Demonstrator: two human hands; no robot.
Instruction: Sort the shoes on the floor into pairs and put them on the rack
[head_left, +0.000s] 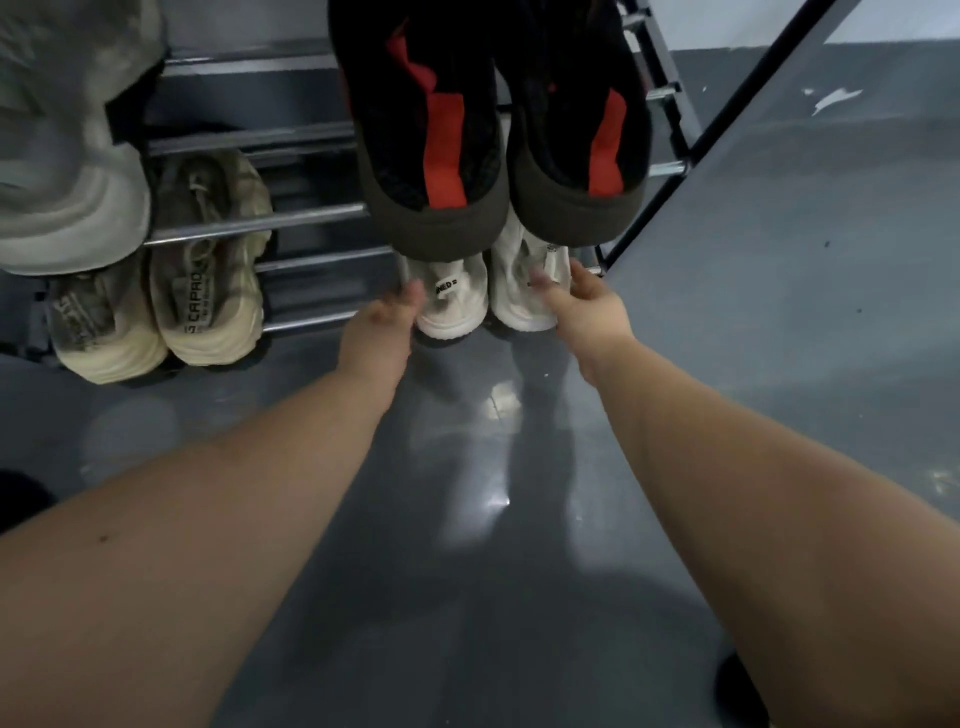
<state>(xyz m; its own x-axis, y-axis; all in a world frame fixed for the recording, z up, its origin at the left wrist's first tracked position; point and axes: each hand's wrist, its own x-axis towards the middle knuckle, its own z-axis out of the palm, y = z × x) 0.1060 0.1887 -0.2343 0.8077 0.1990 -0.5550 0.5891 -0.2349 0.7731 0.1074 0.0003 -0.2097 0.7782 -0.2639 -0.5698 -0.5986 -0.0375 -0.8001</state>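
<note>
A pair of white shoes stands heel-out on the lowest tier of the metal rack (311, 218). My left hand (382, 327) grips the heel side of the left white shoe (454, 301). My right hand (587, 306) holds the right white shoe (519, 296), thumb across its heel. The fronts of both shoes are hidden under a pair of black shoes with red lining (441, 156) on the tier above.
A cream pair (208, 291) sits on the bottom tier at left, a pale grey shoe (67, 171) above it. The rack's right frame (665, 119) stands close to my right hand. Glossy grey floor (493, 519) spreads below, with a wall base at right.
</note>
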